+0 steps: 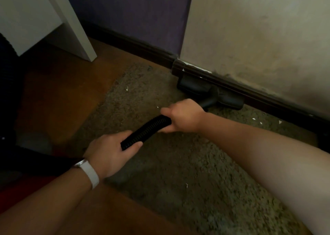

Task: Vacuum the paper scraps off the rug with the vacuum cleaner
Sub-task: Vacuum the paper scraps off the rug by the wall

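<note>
Head view, left hand [109, 151] and right hand [184, 116] both curled round black ribbed hose [145, 132], floor nozzle [210, 91] against skirting board [250, 90], paper scraps [258, 121] on rug [178, 163].

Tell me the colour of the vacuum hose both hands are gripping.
Black and ribbed; the vacuum hose shows best in head view.

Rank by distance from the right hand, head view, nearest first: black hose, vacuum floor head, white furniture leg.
1. black hose: gripped in the right hand; the left hand holds it lower down.
2. vacuum floor head: just beyond the right hand, against the skirting board.
3. white furniture leg: far off, upper left.
</note>
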Demonstrator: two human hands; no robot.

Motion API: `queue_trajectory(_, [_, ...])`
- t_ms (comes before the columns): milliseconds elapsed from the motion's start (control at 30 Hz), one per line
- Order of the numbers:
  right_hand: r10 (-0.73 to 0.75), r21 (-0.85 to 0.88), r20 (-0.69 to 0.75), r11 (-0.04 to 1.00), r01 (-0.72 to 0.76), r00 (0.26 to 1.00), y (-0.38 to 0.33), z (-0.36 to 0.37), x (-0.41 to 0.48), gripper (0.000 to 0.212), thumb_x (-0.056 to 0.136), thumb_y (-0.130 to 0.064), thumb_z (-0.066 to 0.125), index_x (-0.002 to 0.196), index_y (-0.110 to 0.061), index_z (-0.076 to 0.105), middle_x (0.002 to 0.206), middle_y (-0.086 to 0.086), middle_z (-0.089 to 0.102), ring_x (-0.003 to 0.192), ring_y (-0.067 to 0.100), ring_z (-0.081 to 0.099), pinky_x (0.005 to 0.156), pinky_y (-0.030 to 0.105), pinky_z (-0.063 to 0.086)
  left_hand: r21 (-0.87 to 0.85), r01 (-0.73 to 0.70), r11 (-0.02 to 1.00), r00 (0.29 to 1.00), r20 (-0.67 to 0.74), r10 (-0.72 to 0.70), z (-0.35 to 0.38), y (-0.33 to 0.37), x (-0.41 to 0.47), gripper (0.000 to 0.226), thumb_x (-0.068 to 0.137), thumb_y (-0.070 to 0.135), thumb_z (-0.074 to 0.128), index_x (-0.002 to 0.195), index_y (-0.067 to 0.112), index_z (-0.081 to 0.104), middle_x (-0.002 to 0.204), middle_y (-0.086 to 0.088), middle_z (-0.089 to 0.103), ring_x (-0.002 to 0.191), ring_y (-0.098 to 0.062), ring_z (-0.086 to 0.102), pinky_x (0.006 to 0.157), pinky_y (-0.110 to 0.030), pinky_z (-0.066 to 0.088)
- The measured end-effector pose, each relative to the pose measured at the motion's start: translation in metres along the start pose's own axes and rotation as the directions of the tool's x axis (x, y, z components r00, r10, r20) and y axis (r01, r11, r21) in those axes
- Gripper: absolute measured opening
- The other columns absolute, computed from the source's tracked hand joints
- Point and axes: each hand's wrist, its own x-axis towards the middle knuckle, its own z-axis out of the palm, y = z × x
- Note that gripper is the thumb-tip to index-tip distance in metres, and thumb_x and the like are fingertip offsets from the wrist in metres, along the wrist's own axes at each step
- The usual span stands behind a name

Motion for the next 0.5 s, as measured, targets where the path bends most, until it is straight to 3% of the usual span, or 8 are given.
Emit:
queue_trajectory(100, [0.092,0.036,0.001,0.995,-0.092,0.996,0.013,0.003,0.007,0.053,0.086,-0.076,0.040,0.107,-0.029,0.054,0.087,-0.006,0.063,0.077,0.017,0.062,0.062,0.033,0.052,-0.049,0.048,0.998,0.998,-0.038,-0.050,-0.005,0.012,0.015,0.023,0.092,0.054,0.052,0.105,0.038,0.062,0.067,0.004,0.061,0.054,-0.008,0.056,0.048,-0.029,0.042])
queue_trajectory(233, [0.141,0.098,-0.008,0.985,-0.140,0.990,0.020,0.005,0.014,0.052,0.085,-0.077,0.041,0.102,-0.030,0.054,0.084,-0.008,0.063,0.073,0.014,0.061,0.064,0.037,0.055,-0.042,0.063,0.997,0.996,-0.056,-0.066,-0.011,0.014,0.028,0.023,0.092,0.053,0.052,0.105,0.037,0.063,0.064,0.003,0.061,0.053,-0.015,0.056,0.049,-0.033,0.044])
queue_trajectory(500, [0.113,0.121,0.058,0.986,-0.119,0.992,0.019,-0.003,0.012,0.054,0.082,-0.077,0.045,0.100,-0.028,0.055,0.077,-0.009,0.059,0.070,0.017,0.060,0.061,0.031,0.048,-0.071,0.039,0.997,0.996,-0.078,-0.045,-0.009,0.012,0.021,0.023,0.092,0.054,0.052,0.101,0.038,0.065,0.062,0.003,0.061,0.052,-0.011,0.055,0.049,-0.033,0.043])
